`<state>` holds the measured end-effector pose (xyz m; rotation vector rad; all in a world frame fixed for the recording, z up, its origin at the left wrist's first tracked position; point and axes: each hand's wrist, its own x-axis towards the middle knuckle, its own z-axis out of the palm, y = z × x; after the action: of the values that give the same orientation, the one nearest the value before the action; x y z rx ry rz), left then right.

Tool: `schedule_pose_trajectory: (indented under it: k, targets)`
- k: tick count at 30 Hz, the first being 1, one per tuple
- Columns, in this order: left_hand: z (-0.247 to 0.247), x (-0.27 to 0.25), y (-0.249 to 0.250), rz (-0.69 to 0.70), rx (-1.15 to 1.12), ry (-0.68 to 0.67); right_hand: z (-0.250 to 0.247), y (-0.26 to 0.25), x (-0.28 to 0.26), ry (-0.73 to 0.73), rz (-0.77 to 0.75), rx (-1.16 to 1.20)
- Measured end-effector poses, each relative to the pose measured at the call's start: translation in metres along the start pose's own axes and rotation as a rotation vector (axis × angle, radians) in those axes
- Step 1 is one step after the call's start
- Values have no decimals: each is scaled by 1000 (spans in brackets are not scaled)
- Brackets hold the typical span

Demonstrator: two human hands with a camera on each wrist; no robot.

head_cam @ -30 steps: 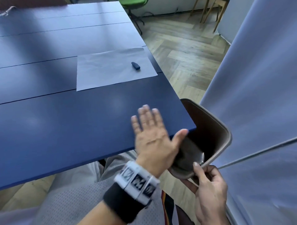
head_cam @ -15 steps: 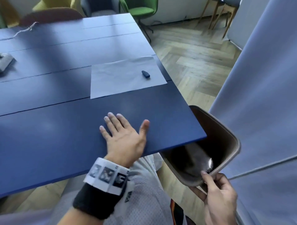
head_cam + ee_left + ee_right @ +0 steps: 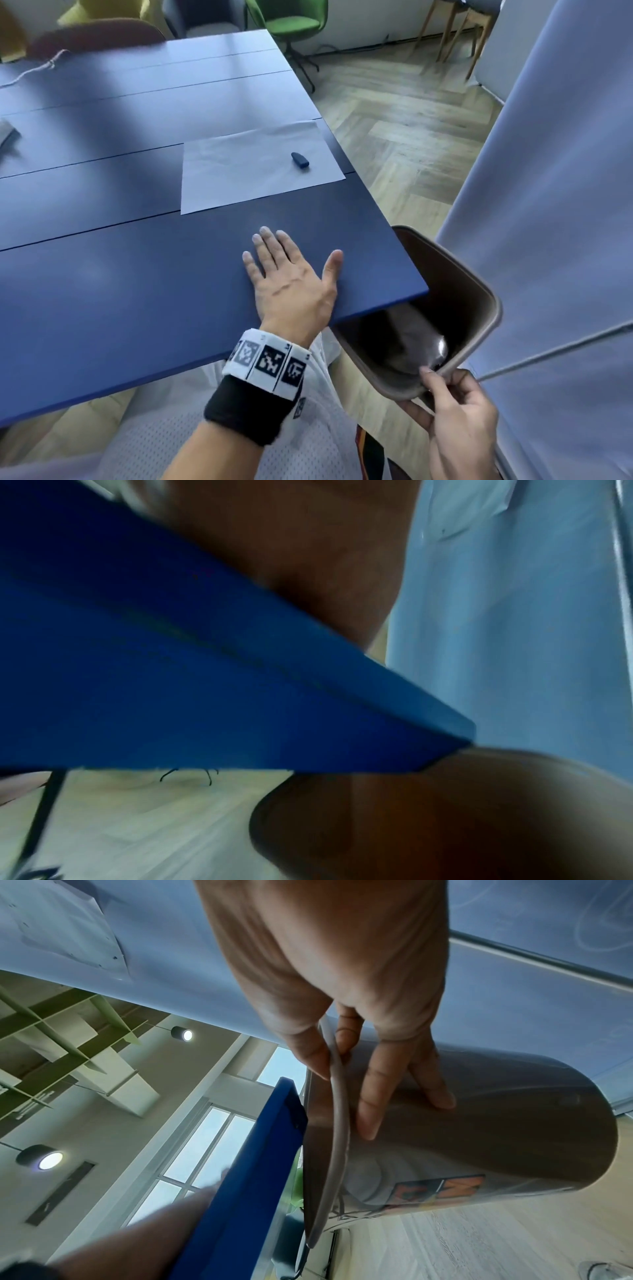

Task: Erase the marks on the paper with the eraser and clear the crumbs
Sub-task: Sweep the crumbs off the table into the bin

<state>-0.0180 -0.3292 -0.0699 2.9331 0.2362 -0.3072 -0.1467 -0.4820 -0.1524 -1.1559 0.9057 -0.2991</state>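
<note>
Flat hand on table, bin held at its corner

Left hand [image 3: 291,284] lies flat, fingers straight; right hand [image 3: 455,421] pinches the bin [image 3: 479,308] rim, partly under the table [image 3: 102,291]. One eraser [image 3: 300,160] on one paper [image 3: 239,174], centre frame. Crumbs indiscernible.

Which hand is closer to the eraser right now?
Left. The left hand lies flat on the table, just short of the paper holding the eraser; the right hand holds the bin below the table's corner.
</note>
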Motion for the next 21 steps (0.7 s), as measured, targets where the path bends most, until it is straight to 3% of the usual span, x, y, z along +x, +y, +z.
schedule_pose_trajectory:
  k: [2, 5, 6, 7, 9, 10, 12, 14, 16, 18, 20, 21]
  targets:
    - [8, -7, 23, 203, 29, -22, -1, 2, 0, 7, 3, -13]
    - [17, -35, 69, 755, -148, -116, 0, 2, 0, 4, 47, 9]
    - [14, -42, 75, 847, -258, -158, 0, 1, 0, 3, 59, 17]
    - [11, -42, 73, 850, -385, -163, 1, 0, 0, 0, 59, 14]
    - [6, -29, 57, 636, -487, 12, -1, -1, 0, -4, 38, -11]
    - [5, -17, 43, 473, -424, 108, -2, -1, 0, -7, 29, -19]
    - [1, 6, 17, 163, -195, 107, -3, 0, 1, -11, 18, -13]
    - [3, 14, 7, 73, -30, 23, -2, 1, 1, -10, 24, -3]
    - [11, 2, 22, 252, 12, -3, -1, 1, 1, -15, 40, 4]
    - [23, -21, 50, 578, -28, -11, 0, -1, 0, -34, 59, 18]
    - [26, -41, 75, 872, -180, -108, 1, -5, -2, -49, 81, 43]
    - [24, -45, 82, 944, -344, -190, 1, -7, -2, -52, 90, 49]
